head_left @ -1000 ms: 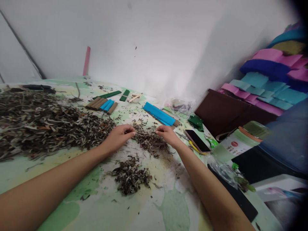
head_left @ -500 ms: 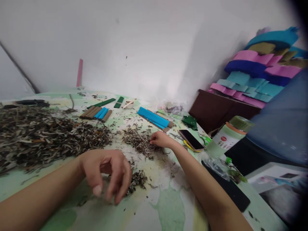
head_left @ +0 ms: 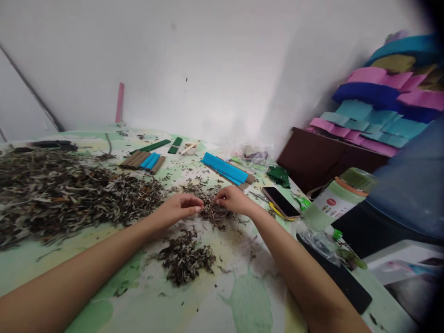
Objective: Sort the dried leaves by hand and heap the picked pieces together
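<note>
My left hand (head_left: pixel 181 206) reaches to the left side of a small middle pile of dried leaves (head_left: pixel 217 216). Its thumb and fingers point right, with a narrow gap between their tips, and I see nothing held in them. Opposite it, my right hand (head_left: pixel 231 200) is at the same pile, thumb and fingertips pinched together on some dried leaves. Closer to me lies a second small heap of dark leaves (head_left: pixel 185 259), touched by neither hand. A much larger leaf heap (head_left: pixel 69 199) spreads over the left side of the table.
Brown and blue paper rolls (head_left: pixel 149 161), green strips (head_left: pixel 175 145) and a blue sheet (head_left: pixel 225 169) lie farther back. Scissors (head_left: pixel 274 210), a phone (head_left: pixel 280 202), a bottle (head_left: pixel 338 199) and a black mat (head_left: pixel 342 277) are right. Crepe paper (head_left: pixel 371 99) is stacked on a brown box (head_left: pixel 305 157).
My left hand has moved forward from above the near heap to the middle pile, uncovering the near heap. My right hand stays at the middle pile. The view has shifted slightly.
</note>
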`<state>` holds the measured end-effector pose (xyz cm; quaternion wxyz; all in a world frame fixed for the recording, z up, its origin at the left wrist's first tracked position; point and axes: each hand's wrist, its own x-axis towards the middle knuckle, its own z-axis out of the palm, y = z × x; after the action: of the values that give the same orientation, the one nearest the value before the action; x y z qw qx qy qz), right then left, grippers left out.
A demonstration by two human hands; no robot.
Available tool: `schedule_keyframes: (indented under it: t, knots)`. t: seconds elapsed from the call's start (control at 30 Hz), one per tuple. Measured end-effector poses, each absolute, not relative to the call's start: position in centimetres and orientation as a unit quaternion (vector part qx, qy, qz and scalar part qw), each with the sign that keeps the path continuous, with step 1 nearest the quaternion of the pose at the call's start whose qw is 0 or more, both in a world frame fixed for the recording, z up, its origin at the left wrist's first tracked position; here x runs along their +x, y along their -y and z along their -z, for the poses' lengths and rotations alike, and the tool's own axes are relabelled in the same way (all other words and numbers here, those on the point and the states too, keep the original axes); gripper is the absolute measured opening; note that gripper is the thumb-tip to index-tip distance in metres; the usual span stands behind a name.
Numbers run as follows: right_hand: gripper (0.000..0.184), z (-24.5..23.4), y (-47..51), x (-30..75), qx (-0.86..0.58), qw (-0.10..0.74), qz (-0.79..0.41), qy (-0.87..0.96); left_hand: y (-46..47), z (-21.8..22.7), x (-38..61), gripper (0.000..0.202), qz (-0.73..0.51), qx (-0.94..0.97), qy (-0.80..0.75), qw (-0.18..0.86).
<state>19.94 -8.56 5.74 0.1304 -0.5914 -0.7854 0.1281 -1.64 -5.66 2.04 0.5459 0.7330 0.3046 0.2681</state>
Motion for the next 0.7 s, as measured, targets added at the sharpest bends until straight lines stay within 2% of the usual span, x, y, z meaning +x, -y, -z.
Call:
schedule_keyframes:
  t: [0.17,0.47,0.7]
  knots:
    - [0.015,-6.5,9.8,17.4,-0.560,0.181,-0.154,0.794,5.4,-1.9,-1.5,0.040,-0.295,0.746,-0.318,0.504]
    - [0.013,-6.2,10.4,15.9,-0.580,0.193,-0.108,0.784,5.5,-2.2,-1.6,0.027,-0.300,0.788,-0.306,0.442]
    - [0.013,-6.2,10.2,15.8,-0.589,0.205,-0.128,0.772,5.4,-1.9,-1.7,0.020,-0.314,0.761,-0.308,0.478]
